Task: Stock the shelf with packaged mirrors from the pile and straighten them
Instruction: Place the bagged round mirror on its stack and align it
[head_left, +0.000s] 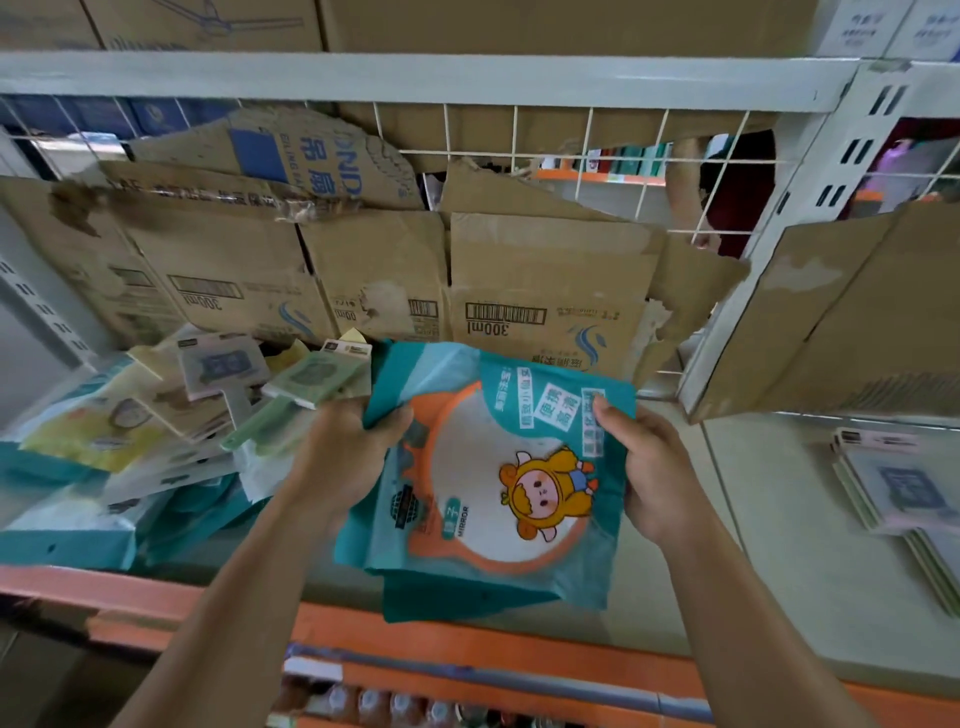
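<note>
Lying in a messy pile (156, 431) on the left side of the shelf (769, 545) are packaged mirrors: some teal, some yellow, some pale green with a handle. The writing on them is too blurry to read. Behind them stands brown cardboard (234, 260) with "300ml" printed upside down next to a bar code. Next comes the left hand (343, 452), its fingers curled round the left edge of a teal mirror pack (498, 483). This pack is over the front of the shelf, in the middle, and tilted a little. It shows a round white mirror with an orange rim, a cartoon child in a yellow hood, and the small word "MIRROR". More teal shows under it. The right hand (660, 478) pinches the pack's right edge, thumb on top. The two hands are apart, one on each side. Far right, a neat stack (893, 493) of flat packs lies on the shelf.
</note>
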